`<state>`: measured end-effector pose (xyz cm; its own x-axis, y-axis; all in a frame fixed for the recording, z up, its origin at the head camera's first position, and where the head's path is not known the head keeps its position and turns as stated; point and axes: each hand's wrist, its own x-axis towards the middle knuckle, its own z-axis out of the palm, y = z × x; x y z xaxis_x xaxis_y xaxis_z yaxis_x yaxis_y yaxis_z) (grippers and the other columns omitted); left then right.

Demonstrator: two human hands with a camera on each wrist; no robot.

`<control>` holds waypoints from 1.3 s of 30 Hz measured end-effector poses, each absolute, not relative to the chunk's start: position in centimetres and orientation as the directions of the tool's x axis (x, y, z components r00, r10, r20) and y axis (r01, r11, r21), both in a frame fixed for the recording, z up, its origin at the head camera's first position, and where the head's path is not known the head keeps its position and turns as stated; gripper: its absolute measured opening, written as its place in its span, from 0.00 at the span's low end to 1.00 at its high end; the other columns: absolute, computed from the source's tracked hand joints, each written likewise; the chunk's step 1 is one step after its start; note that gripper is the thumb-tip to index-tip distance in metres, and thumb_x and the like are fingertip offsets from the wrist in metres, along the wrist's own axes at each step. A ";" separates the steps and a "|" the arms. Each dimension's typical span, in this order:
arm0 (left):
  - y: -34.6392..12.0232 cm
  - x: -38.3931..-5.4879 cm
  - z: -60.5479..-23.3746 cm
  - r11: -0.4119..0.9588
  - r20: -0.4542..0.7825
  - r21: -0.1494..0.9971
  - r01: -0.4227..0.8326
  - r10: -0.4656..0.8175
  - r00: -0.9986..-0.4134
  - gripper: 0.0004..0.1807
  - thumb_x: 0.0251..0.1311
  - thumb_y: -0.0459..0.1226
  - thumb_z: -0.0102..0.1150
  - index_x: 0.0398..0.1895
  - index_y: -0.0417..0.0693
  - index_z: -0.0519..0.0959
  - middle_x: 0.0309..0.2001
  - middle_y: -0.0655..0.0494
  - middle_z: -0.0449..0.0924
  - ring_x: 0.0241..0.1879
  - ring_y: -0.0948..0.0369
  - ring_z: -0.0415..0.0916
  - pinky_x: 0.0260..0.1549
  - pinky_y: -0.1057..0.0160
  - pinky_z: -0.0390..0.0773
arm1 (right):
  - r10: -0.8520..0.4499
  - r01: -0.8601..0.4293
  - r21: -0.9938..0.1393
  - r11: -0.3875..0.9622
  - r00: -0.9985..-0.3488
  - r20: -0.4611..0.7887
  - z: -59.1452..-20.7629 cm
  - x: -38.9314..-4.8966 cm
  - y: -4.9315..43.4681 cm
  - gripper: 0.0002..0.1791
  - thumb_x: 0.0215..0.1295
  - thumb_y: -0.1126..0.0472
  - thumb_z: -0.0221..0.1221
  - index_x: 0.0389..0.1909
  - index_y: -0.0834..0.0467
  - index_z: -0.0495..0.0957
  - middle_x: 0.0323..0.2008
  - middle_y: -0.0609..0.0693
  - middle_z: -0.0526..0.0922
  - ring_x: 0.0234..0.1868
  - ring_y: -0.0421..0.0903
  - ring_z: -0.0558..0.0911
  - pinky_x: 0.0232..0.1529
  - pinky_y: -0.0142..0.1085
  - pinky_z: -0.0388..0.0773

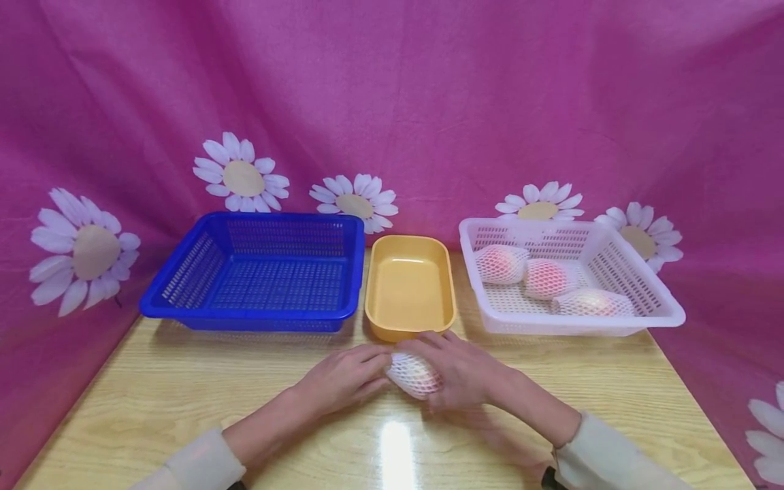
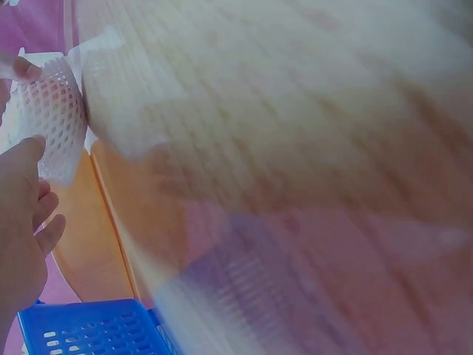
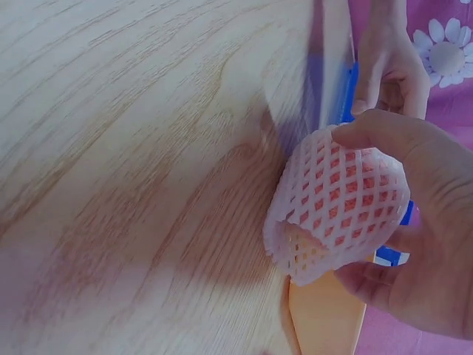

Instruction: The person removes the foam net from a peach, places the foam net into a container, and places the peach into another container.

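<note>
Gripping the netted fruit (image 1: 414, 375) just in front of the yellow tub (image 1: 410, 289), the right hand (image 1: 462, 371) curls around one end; the left hand (image 1: 346, 378) lies loosely spread at the other, whether touching I cannot tell. Holding only the loose mesh (image 3: 312, 166) could let the fruit slip out and roll across the surface (image 1: 331, 456). It looks pinkish red beneath white foam diamonds, the mesh gaping at one end.

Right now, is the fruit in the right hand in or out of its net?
In: the net wraps round the fruit, with red showing through the holes.
</note>
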<state>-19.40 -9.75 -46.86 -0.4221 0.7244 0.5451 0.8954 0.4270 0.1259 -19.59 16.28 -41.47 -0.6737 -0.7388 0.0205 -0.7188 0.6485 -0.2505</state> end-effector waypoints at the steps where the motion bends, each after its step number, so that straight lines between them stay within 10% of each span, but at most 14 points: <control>1: -9.8 -19.4 -46.9 0.428 0.545 0.125 0.895 0.724 -0.423 0.15 0.61 0.38 0.68 0.49 0.44 0.79 0.53 0.50 0.81 0.53 0.55 0.79 0.55 0.60 0.77 | -0.742 -0.724 -0.247 0.644 -0.670 0.027 -41.4 -19.6 16.4 0.52 0.42 0.48 0.76 0.72 0.44 0.64 0.63 0.47 0.71 0.57 0.51 0.72 0.51 0.47 0.77; 39: -13.9 -18.3 -47.4 0.555 0.500 0.115 0.824 0.685 -0.531 0.28 0.60 0.40 0.69 0.61 0.38 0.77 0.57 0.41 0.79 0.56 0.46 0.78 0.53 0.47 0.78 | -0.649 -0.637 -0.229 0.736 -0.760 0.031 -41.5 -18.6 20.6 0.56 0.43 0.38 0.76 0.73 0.51 0.63 0.66 0.53 0.71 0.64 0.59 0.70 0.56 0.58 0.75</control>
